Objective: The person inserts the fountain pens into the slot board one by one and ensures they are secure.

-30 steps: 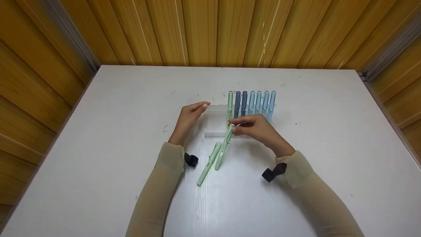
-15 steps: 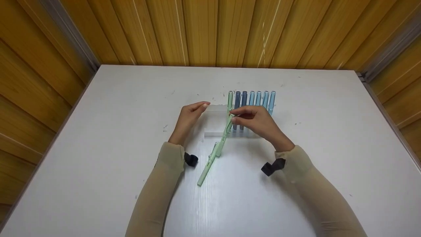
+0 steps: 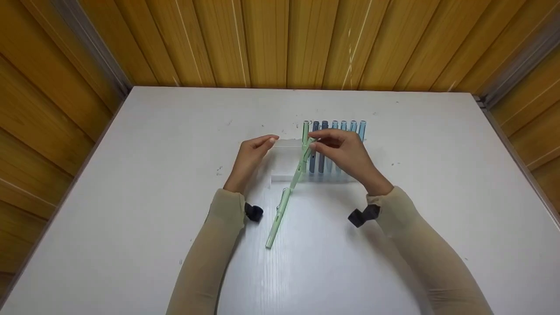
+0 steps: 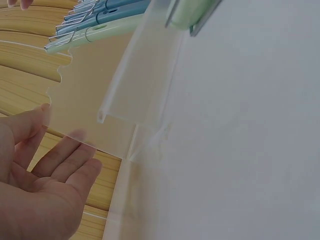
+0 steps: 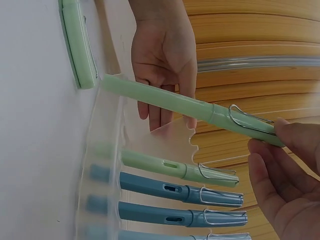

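My left hand (image 3: pixel 256 151) holds the left edge of a clear plastic pen rack (image 4: pixel 85 107), thumb at the notched top and fingers behind the panel. My right hand (image 3: pixel 348 151) pinches a light green pen (image 5: pixel 175 102) by its capped end. That pen slants, its lower end close to the rack's front ledge (image 3: pixel 284 178); whether they touch I cannot tell. Standing in the rack are another green pen (image 5: pixel 172 167), two dark blue pens (image 5: pixel 175 189) and several light blue pens (image 3: pixel 362 129), partly hidden by my right hand in the head view.
One loose green pen (image 3: pixel 278 218) lies on the white table (image 3: pixel 131 197), in front of the rack. Wood-look panels (image 3: pixel 262 43) close off the back and sides. Dark wrist cameras (image 3: pixel 253 213) stick out from both sleeves.
My right hand has moved away from me toward the rack's top, carrying the green pen forward over the ledge. The loose pen has turned slightly. My left hand keeps its place.
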{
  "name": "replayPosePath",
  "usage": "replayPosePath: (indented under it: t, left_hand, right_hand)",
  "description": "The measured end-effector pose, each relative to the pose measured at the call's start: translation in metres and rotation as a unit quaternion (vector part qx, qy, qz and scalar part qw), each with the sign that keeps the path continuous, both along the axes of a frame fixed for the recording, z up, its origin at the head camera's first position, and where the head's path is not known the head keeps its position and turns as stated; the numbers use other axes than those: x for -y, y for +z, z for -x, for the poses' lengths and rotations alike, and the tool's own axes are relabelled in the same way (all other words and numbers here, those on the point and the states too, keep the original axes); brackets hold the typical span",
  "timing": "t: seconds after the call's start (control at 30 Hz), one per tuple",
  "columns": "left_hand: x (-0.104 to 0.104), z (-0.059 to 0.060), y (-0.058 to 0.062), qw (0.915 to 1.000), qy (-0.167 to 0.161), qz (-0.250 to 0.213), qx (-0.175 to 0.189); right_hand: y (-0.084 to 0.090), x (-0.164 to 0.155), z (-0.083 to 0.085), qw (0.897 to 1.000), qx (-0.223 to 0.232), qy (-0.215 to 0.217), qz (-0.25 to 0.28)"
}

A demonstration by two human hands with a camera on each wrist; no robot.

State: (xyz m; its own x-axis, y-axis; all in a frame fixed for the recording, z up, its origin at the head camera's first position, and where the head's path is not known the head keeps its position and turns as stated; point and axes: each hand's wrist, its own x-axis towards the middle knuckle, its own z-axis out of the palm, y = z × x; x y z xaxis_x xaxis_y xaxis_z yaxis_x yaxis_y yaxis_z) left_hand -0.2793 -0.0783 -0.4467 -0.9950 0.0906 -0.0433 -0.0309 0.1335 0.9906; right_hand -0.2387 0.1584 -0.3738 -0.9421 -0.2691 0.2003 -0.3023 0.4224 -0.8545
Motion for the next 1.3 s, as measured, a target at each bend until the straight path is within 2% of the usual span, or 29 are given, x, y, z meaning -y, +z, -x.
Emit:
replayPosePath:
  t: [0.13,0.17,0.37,0.4,0.6,0.8,1.03,1.3]
  left_hand:
    - [0.0,0.001,0.0,1.0,0.002,0.004,0.003]
    - [0.0,-0.002,0.005,0.9999,0.001,0.007,0.008]
    - [0.0,0.0,0.004,0.9996,0.004,0.022,0.019]
    - [0.0,0.002,-0.001,0.9996,0.006,0.023,0.016]
    - [0.0,0.003,-0.002,0.9998,0.004,0.015,0.013]
    - [0.0,0.003,-0.002,0.9999,0.002,0.01,0.009]
    - [0.001,0.0,-0.001,0.9997,-0.001,0.024,-0.008]
    - [0.0,0.0,0.0,0.9998,0.004,0.017,-0.003]
  right_hand:
    - [0.004,0.002,0.001,1.0,-0.011,-0.005,0.001]
    - [0.004,0.002,0.001,1.0,-0.014,-0.005,0.0]
    - [0.007,0.005,0.003,0.999,-0.042,-0.009,-0.002]
    - [0.007,0.005,0.004,0.999,-0.047,-0.009,-0.001]
    - [0.006,0.006,0.007,0.998,-0.067,-0.011,0.003]
    - [0.006,0.009,0.009,0.997,-0.073,-0.011,-0.002]
    - [0.004,0.012,0.011,0.996,-0.082,-0.005,-0.024]
    - [0.002,0.017,0.013,0.996,-0.078,-0.009,-0.04]
